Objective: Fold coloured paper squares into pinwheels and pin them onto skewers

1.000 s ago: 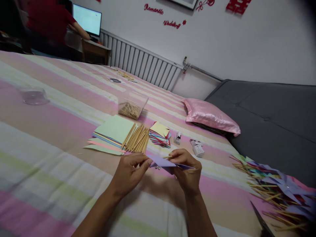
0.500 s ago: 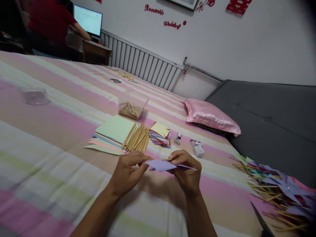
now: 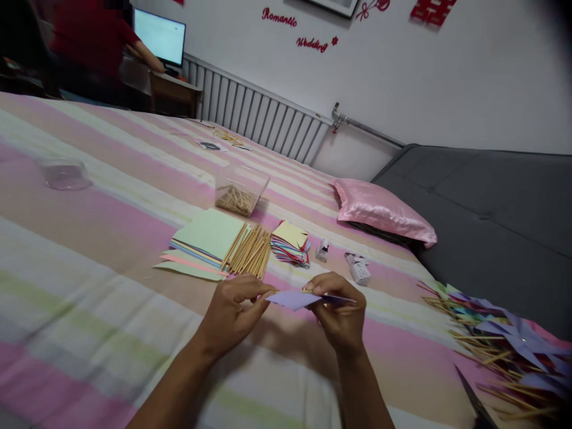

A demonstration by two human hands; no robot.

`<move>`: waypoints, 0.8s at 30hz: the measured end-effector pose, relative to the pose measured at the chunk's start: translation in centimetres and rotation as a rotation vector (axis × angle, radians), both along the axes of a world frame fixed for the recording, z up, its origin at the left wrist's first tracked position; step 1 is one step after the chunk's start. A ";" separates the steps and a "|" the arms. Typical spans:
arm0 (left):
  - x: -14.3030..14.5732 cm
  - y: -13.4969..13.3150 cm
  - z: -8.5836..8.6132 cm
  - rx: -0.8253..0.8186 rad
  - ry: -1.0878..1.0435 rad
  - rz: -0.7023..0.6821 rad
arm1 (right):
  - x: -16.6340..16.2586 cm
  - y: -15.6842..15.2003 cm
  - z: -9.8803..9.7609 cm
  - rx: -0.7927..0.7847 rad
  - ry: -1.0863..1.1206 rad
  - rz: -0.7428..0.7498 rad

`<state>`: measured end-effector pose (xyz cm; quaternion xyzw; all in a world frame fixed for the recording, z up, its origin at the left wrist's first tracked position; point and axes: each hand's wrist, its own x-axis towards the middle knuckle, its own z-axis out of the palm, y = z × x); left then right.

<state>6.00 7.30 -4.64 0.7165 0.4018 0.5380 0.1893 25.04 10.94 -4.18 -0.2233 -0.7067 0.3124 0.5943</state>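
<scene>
A purple paper pinwheel [image 3: 295,299] is held between my two hands above the striped bedsheet. My left hand [image 3: 239,307] is closed in a pinch at the pinwheel's left tip. My right hand [image 3: 339,307] grips its centre and right side, with thumb and fingers pressed together. The end of a thin wooden stick [image 3: 307,291] shows at the right fingertips; the rest of it is hidden behind the paper. Just beyond my hands lie a bundle of wooden sticks [image 3: 250,250], a stack of coloured paper sheets [image 3: 210,235] and a pile of small cut papers [image 3: 290,235].
Behind the sticks stands a clear plastic box [image 3: 243,185] holding short sticks. Two small white boxes [image 3: 322,250] lie right of the papers. Finished pinwheels [image 3: 513,339] heap at the right, beside dark scissors [image 3: 473,399]. A person in a red shirt [image 3: 92,36] sits at a computer.
The pinwheel has tilted and shifted slightly to the right in my hands, and less of the stick shows above it. Both hands keep their hold.
</scene>
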 end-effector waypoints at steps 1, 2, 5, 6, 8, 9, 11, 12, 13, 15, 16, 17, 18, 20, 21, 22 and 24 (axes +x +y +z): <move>0.0 0.0 -0.1 -0.002 0.009 -0.002 | 0.0 -0.1 0.0 -0.007 -0.002 -0.006; -0.1 0.0 -0.1 -0.004 0.017 -0.003 | -0.1 -0.1 0.1 -0.020 -0.001 -0.010; 0.0 0.0 -0.4 -0.021 0.033 0.007 | -0.2 -0.2 0.0 -0.131 0.018 -0.014; 0.0 0.1 -0.5 -0.039 0.038 0.009 | -0.2 -0.1 -0.1 -0.193 0.026 -0.019; 0.0 0.2 -0.7 -0.092 0.050 0.014 | -0.2 0.3 -0.3 -0.323 0.052 -0.046; 0.0 0.2 -0.8 -0.123 0.058 0.020 | -0.1 0.5 -0.5 -0.383 0.078 -0.069; -0.1 0.4 -1.0 -0.186 0.085 0.044 | 0.2 1.1 -0.6 -0.484 0.148 -0.109; -0.2 0.4 -1.0 -0.219 0.104 0.060 | 0.3 1.3 -0.6 -0.528 0.187 -0.125; -0.3 0.5 -1.1 -0.251 0.122 0.075 | 0.4 1.5 -0.6 -0.571 0.221 -0.135; -0.4 0.6 -1.3 -0.310 0.140 0.099 | 0.5 1.8 -0.5 -0.644 0.265 -0.142; -0.4 0.7 -1.4 -0.330 0.135 0.107 | 0.5 1.9 -0.4 -0.667 0.279 -0.145; -0.4 0.7 -1.4 -0.344 0.118 0.115 | 0.5 2.0 -0.3 -0.682 0.289 -0.149; -0.4 0.8 -1.4 -0.356 0.090 0.125 | 0.6 2.0 -0.2 -0.692 0.296 -0.154; -0.2 0.9 -1.4 -0.382 0.019 0.147 | 0.7 2.2 -0.2 -0.705 0.320 -0.191; -0.2 0.9 -1.4 -0.395 -0.013 0.154 | 0.8 2.3 -0.3 -0.713 0.337 -0.218; -0.1 0.9 -1.4 -0.407 -0.039 0.155 | 1.0 2.4 -0.4 -0.721 0.355 -0.248; 0.0 0.9 -1.4 -0.422 -0.071 0.146 | 1.2 2.6 -0.7 -0.724 0.384 -0.303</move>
